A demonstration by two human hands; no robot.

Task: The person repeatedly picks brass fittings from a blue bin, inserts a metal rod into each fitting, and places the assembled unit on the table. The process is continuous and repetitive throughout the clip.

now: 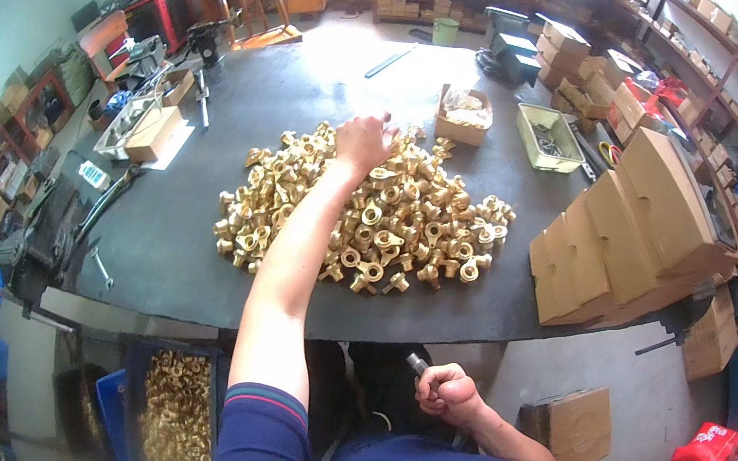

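A large heap of brass fittings (387, 217), each with a ring and short stubs, lies on the dark table (179, 215). My left arm stretches over the heap. At its far side my left hand (363, 143) has its fingers bent together among the fittings; what they hold, if anything, is hidden. Close to my body, below the table's front edge, my right hand (450, 394) is wrapped round a short grey metal rod (416, 361). The rod's round end sticks up out of the fist.
Cardboard boxes (626, 230) stand on the right front of the table. Behind the heap are an open carton (463, 115) and a pale green bin (550, 137). A wrench (102, 268) lies at left. Below it, a blue crate (115, 413) stands beside more brass fittings (177, 417).
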